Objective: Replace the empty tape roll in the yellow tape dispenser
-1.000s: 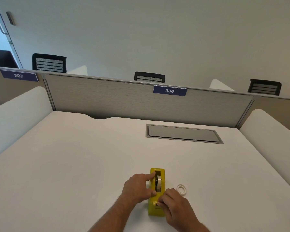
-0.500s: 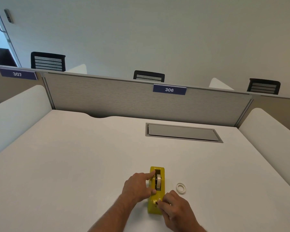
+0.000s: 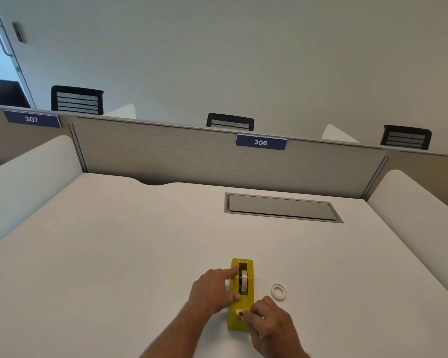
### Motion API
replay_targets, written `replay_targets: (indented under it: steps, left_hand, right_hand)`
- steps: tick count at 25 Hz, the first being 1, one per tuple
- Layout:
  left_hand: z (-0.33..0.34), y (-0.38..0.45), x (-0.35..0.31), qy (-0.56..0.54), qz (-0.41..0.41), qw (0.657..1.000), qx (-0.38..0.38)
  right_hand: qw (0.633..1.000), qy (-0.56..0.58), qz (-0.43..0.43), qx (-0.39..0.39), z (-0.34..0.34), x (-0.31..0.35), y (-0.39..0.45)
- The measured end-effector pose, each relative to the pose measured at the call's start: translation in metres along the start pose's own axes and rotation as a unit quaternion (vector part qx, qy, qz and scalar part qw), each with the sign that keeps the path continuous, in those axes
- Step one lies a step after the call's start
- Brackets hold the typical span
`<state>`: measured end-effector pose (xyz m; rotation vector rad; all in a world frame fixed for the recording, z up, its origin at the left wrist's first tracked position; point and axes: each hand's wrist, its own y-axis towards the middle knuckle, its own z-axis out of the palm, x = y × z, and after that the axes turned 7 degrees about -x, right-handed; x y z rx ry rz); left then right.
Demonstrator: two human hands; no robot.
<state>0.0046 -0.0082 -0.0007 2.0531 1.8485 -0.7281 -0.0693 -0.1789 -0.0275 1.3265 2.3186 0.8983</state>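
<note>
The yellow tape dispenser (image 3: 246, 303) lies lengthwise on the white desk (image 3: 114, 254), near the front edge. A tape roll (image 3: 243, 280) sits upright in its slot. My left hand (image 3: 212, 290) rests against the dispenser's left side, index finger on the top beside the roll, thumb on the side. My right hand (image 3: 272, 326) pinches at the near cutter end of the dispenser; whether tape is between the fingertips is too small to tell. A small white empty roll core (image 3: 278, 291) lies flat on the desk just right of the dispenser.
A grey cable hatch (image 3: 282, 208) is set into the desk further back. A grey partition with label 306 (image 3: 261, 142) closes the far edge, and white side dividers (image 3: 411, 202) flank the desk. Chair backs show beyond the partition.
My right hand has slid a little toward me along the dispenser's near end. The left hand, dispenser and empty core stay where they were.
</note>
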Motion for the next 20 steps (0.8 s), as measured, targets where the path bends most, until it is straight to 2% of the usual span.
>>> replay_targets:
  steps: [4, 7, 9, 10, 13, 17, 19, 20]
  left_hand:
    - [0.001, -0.004, -0.002, 0.008, 0.007, 1.0, -0.002]
    - [0.0, -0.006, -0.001, 0.024, 0.014, 1.0, -0.003]
    - [-0.003, -0.009, 0.001, 0.04, 0.035, 0.999, -0.01]
    - [-0.005, -0.009, 0.003, 0.043, 0.05, 0.997, -0.027]
    - [-0.017, -0.008, 0.004, 0.064, 0.084, 0.991, -0.082]
    - [-0.039, 0.007, -0.006, 0.107, 0.126, 0.969, -0.182]
    - [-0.057, 0.02, -0.02, 0.118, 0.144, 0.955, -0.23]
    - [-0.066, 0.027, -0.025, 0.144, 0.153, 0.946, -0.247]
  right_hand:
    - [1.0, -0.013, -0.01, -0.01, -0.001, 0.002, -0.001]
    - [1.0, -0.006, -0.009, 0.022, -0.006, 0.002, -0.006]
    - [0.999, 0.024, 0.025, 0.042, -0.017, 0.001, -0.009]
    - [0.997, 0.046, 0.047, 0.029, -0.023, -0.001, -0.009]
    - [0.986, 0.117, 0.107, -0.058, -0.052, -0.012, 0.017]
    - [0.956, 0.186, 0.116, -0.197, -0.125, -0.008, 0.098]
    - [0.917, 0.249, 0.103, -0.296, -0.183, -0.004, 0.14]
    - [0.879, 0.307, 0.102, -0.35, -0.212, 0.002, 0.156]
